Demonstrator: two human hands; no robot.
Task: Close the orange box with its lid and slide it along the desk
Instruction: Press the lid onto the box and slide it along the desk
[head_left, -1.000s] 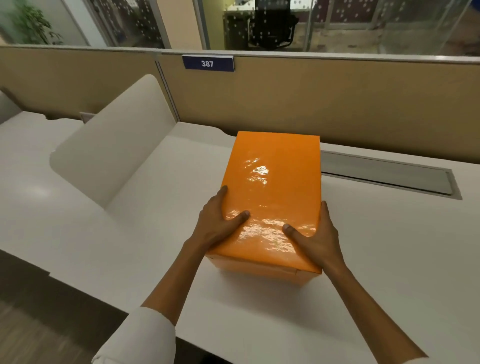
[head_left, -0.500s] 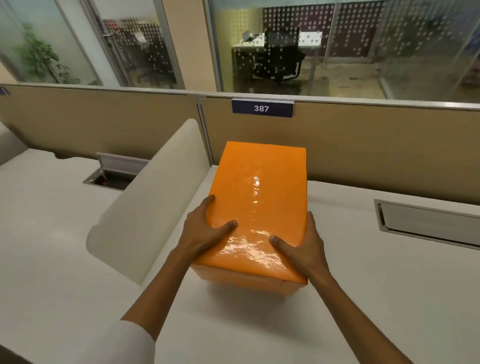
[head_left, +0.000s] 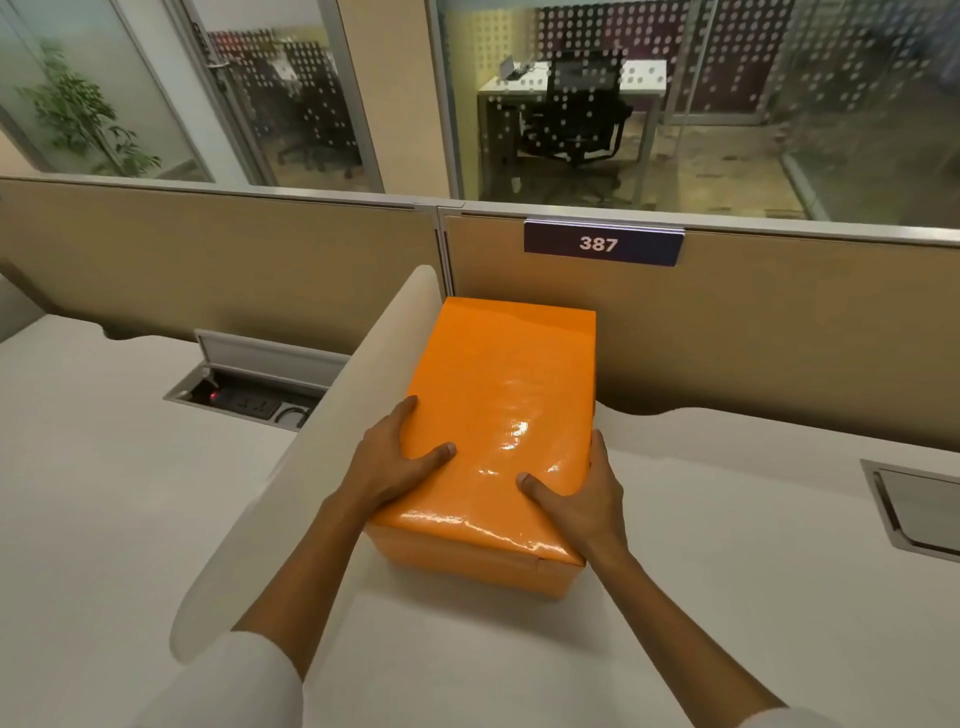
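With the lid (head_left: 498, 415) on, the slide is in hand: both hands, left (head_left: 392, 467) and right (head_left: 582, 499), clasp the box (head_left: 467, 564) on the counter (head_left: 727, 519) beside the divider (head_left: 332, 441), so the next push likely needs even pressure.

Glossy orange box (head_left: 498, 415) (lid on) on desk (head_left: 727, 545)

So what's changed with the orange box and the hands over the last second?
The orange box has been slid across the desk to the person's left and toward the partition wall, ending close beside the white divider; a second ago open desk lay between them. The grip is unchanged: left hand and right hand stay on the near end, thumbs on the lid, which stays on.
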